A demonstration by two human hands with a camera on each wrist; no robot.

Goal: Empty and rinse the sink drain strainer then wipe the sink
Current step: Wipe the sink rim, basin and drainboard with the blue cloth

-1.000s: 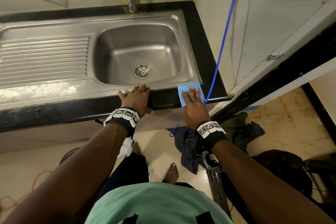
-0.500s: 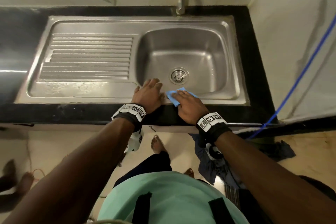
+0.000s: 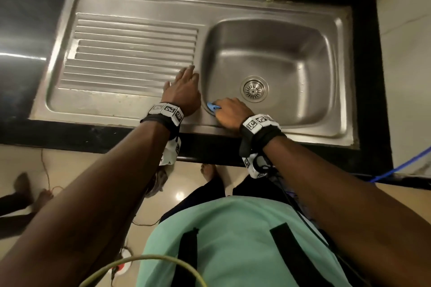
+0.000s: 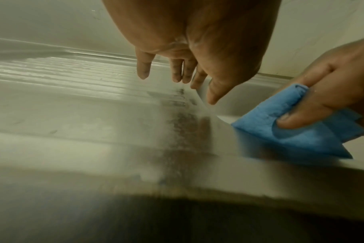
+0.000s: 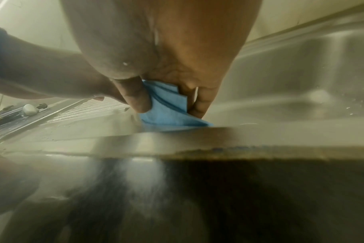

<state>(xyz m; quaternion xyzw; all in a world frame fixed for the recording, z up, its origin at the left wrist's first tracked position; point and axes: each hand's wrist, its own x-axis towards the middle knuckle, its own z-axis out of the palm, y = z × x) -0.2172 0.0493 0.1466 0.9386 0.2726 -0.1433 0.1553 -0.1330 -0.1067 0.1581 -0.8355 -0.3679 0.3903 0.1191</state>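
- A person's right hand (image 3: 229, 112) pinches a folded blue cloth (image 3: 212, 106) against the sink's (image 3: 326, 137) front rim, evidently to wipe.
- The left hand (image 3: 183, 93), fingers straight, hovers over the drainboard's (image 3: 130, 53) right edge, holding nothing.
- The strainer (image 3: 254, 89) sits in the basin's drain.

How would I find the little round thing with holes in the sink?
Start at the steel sink and look into its deep basin, to the right of the ribbed draining board. On the basin floor sits the drain strainer, just beyond the right hand holding a blue cloth. It is the only round, holed part there.
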